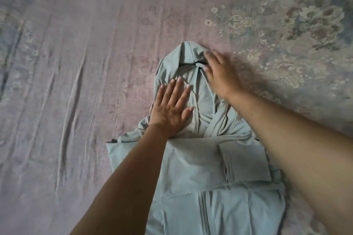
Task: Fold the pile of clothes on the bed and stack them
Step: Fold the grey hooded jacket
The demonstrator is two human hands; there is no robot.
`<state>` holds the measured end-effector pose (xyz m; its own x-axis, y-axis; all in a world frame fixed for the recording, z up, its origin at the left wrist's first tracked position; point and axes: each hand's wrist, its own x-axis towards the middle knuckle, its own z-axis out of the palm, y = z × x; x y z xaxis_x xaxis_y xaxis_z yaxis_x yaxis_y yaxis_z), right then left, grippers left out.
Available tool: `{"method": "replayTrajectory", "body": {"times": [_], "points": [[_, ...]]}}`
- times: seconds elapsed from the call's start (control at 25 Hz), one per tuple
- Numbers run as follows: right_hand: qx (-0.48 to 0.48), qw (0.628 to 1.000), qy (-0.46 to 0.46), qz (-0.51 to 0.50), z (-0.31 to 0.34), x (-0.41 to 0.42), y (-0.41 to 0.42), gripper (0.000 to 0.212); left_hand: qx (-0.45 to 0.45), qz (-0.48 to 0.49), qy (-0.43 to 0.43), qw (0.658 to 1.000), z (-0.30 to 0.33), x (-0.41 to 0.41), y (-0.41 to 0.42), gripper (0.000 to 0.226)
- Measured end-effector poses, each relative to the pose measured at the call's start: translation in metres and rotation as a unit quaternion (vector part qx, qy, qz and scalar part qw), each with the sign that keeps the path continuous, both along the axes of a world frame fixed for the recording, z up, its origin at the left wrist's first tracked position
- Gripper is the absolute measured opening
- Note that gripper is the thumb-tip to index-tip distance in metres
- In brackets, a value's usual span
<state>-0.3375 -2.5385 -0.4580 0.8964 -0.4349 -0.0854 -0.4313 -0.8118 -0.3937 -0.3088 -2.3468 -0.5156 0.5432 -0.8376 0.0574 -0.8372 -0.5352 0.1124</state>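
Two flat, open hands, left hand (172, 108) and right hand (219, 74), smooth the hooded jacket (200, 158) at frame centre, gripping nothing; folding the hood (183, 63) down probably comes next.

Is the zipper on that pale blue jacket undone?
No, the zipper on the jacket is closed, its two front panels meeting along the teeth.
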Motion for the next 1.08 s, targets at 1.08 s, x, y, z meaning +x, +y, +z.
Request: {"method": "replayTrajectory", "body": {"times": [1.08], "points": [[-0.02, 0.96, 0.005, 0.278, 0.033, -0.275, 0.132, 0.019, -0.071, -0.058, 0.105, 0.99, 0.09, -0.174, 0.141, 0.008]]}}
